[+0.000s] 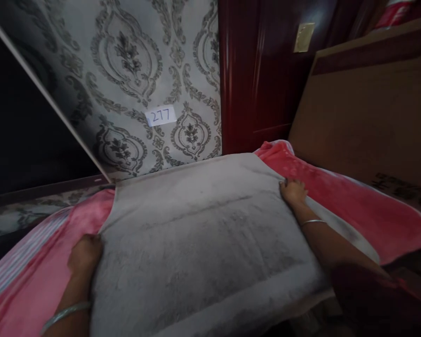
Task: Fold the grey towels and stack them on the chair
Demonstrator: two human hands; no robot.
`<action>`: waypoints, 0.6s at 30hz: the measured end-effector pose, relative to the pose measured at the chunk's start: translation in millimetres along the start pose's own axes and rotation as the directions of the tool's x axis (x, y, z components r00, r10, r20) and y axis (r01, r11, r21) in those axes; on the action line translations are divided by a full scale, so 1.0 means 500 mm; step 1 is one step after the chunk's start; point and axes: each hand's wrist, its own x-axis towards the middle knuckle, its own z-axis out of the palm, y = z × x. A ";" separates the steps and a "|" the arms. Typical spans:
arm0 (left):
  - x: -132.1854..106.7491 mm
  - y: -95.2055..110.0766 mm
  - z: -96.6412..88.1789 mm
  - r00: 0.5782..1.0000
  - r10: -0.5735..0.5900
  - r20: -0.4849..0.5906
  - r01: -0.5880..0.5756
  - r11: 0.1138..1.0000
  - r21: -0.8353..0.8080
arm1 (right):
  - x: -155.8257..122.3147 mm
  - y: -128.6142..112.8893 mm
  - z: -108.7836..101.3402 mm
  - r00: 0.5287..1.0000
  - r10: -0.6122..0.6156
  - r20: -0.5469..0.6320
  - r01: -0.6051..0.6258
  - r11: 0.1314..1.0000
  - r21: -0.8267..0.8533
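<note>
A wide light-grey cloth [196, 234] spreads across the middle of the view, with faint darker creases across it. My left hand [85, 254] is closed on its left edge, fingers curled round the fabric. On the opposite edge, farther from me, my right hand [293, 192] pinches the same cloth. Between the two hands the fabric looks fairly taut. Pink-red plush fabric [330, 196] lies beyond the right edge, and a pink piece with a striped band [31, 257] shows on the left. The near end of the grey cloth falls into shadow.
Behind stands a patterned wall [136, 84] with a paper label [160, 115] reading 277. A dark red wooden door [259, 70] is beside it. A large cardboard box [368, 107] fills the right side, and a dark screen [28, 121] the left.
</note>
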 end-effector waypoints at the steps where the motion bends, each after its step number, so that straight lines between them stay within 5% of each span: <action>1: -0.002 -0.001 0.001 1.000 0.004 0.009 -0.004 1.000 0.016 | 0.003 -0.001 -0.001 1.000 0.000 -0.016 0.000 1.000 0.011; 5: 0.000 -0.021 0.015 1.000 -0.027 -0.002 0.027 1.000 -0.008 | 0.025 -0.005 -0.003 0.995 -0.051 -0.084 0.057 0.996 0.073; 12: 0.012 -0.037 0.030 0.995 0.036 -0.092 -0.075 0.886 -0.457 | 0.056 0.014 0.016 0.999 -0.007 -0.036 0.018 0.952 0.305; 18: -0.006 -0.031 0.016 0.994 0.104 -0.040 -0.110 0.842 -0.529 | 0.080 0.044 0.028 0.978 -0.011 -0.209 0.145 0.757 0.637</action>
